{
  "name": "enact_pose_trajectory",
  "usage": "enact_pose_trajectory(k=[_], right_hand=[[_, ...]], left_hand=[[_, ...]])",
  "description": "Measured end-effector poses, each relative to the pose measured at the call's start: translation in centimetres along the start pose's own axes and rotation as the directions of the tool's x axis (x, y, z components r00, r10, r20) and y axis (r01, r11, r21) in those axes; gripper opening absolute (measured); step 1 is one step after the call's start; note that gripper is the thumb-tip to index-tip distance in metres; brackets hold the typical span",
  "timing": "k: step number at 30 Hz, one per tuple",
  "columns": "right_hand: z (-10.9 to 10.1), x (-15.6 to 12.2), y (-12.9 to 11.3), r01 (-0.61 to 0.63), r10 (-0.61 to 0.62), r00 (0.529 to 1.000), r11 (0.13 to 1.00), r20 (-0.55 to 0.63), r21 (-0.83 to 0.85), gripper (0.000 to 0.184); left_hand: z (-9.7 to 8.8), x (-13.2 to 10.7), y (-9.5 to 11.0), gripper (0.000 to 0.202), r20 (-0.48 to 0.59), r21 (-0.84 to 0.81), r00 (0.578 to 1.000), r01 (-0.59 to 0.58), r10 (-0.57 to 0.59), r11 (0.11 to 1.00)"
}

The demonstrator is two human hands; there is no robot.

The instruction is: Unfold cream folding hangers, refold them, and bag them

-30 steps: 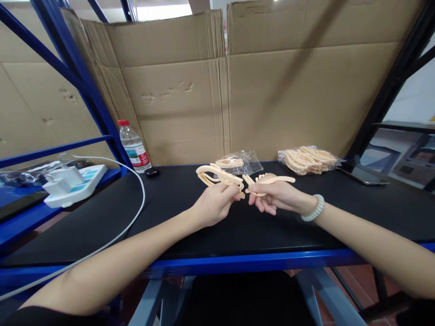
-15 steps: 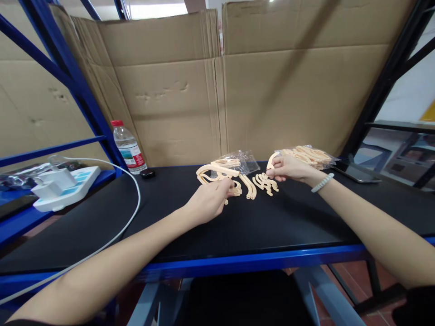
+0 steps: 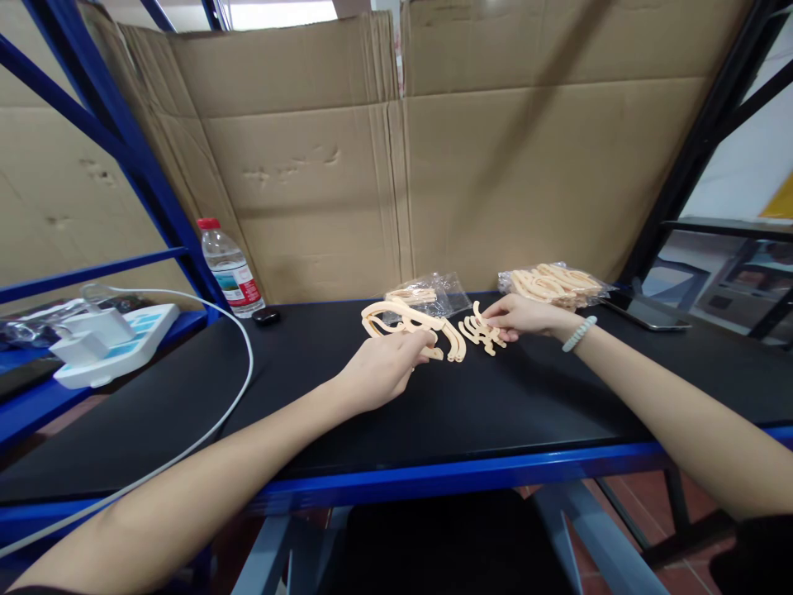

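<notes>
My left hand [image 3: 382,370] is closed on a bundle of beige curved plastic strips [image 3: 396,319] held just above the black tabletop [image 3: 434,397]. My right hand [image 3: 518,316] rests on the table to the right, its fingers pinched at a small heap of short beige hooked pieces [image 3: 483,332]. One long curved strip [image 3: 456,342] lies between the two hands. A white coiled band sits on my right wrist.
A clear bag with a few strips [image 3: 427,294] and a fuller bag of strips [image 3: 554,283] lie at the back. A water bottle [image 3: 226,268], a small black object [image 3: 266,315], a white power strip [image 3: 115,344] with cable, and a phone [image 3: 644,312] are around. Cardboard walls stand behind.
My right hand left the left hand, reached to the bag at the back right, then came down onto the small heap. Strips and hooked pieces now lie on the table.
</notes>
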State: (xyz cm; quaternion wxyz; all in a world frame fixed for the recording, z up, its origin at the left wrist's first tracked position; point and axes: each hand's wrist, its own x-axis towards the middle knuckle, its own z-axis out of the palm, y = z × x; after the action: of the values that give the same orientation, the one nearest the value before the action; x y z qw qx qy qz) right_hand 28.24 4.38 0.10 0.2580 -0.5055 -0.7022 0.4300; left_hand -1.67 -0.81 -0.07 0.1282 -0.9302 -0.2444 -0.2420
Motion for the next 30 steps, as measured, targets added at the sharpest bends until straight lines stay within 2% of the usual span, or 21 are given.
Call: enact_pose_trajectory(k=[3, 9, 11, 13, 15, 17, 21, 24, 28, 30], right_hand=[[0.1, 0.1, 0.1, 0.018, -0.020, 0.999, 0.998, -0.033, -0.057, 0.013], [0.1, -0.1, -0.2, -0.029, 0.013, 0.997, 0.980, -0.080, -0.197, 0.016], [0.4, -0.4, -0.9, -0.013, -0.035, 0.983, 0.967, -0.179, -0.255, 0.020], [1.4, -1.0, -2.1, 0.087, -0.147, 0.956, 0.968, -0.253, -0.235, 0.030], [3.1, -1.7, -3.5, 0.250, -0.263, 0.942, 0.965, -0.207, -0.085, 0.041], [5.2, -2.6, -4.9, 0.360, -0.354, 0.933, 0.927, -0.072, 0.102, 0.048], [8.8, -3.6, -6.0, 0.426, -0.451, 0.887, 0.883, 0.102, 0.200, 0.044], [9.7, -3.6, -5.7, 0.435, -0.457, 0.886, 0.876, 0.074, 0.209, 0.035], [9.2, -3.4, -5.4, 0.459, -0.466, 0.884, 0.881, 0.036, 0.112, 0.022], [8.8, -3.4, -5.5, 0.482, -0.482, 0.876, 0.874, -0.008, 0.064, 0.019]], left_hand=[[0.1, -0.1, 0.1, 0.018, -0.042, 0.000, 0.998, -0.037, 0.036, 0.999], [-0.1, -0.1, 0.4, 0.022, -0.096, 0.059, 0.989, -0.105, 0.110, 0.993], [-0.2, -0.1, 0.5, 0.023, -0.119, 0.076, 0.985, -0.117, 0.125, 0.990], [-0.2, 0.0, 0.6, 0.023, -0.161, 0.082, 0.977, -0.127, 0.139, 0.988], [-0.1, 0.0, 0.7, 0.022, -0.201, 0.077, 0.969, -0.133, 0.146, 0.988], [0.0, -0.1, 1.1, 0.021, -0.229, 0.066, 0.964, -0.123, 0.135, 0.990], [-0.1, -0.3, 1.8, 0.021, -0.251, 0.021, 0.964, -0.078, 0.081, 0.997], [-0.2, -0.4, 2.0, 0.017, -0.229, -0.043, 0.971, -0.083, 0.071, 0.996], [-0.1, -0.3, 1.8, 0.017, -0.201, -0.071, 0.978, -0.065, 0.050, 0.995], [-0.1, -0.3, 1.7, 0.016, -0.239, -0.042, 0.970, -0.061, 0.049, 0.997]])
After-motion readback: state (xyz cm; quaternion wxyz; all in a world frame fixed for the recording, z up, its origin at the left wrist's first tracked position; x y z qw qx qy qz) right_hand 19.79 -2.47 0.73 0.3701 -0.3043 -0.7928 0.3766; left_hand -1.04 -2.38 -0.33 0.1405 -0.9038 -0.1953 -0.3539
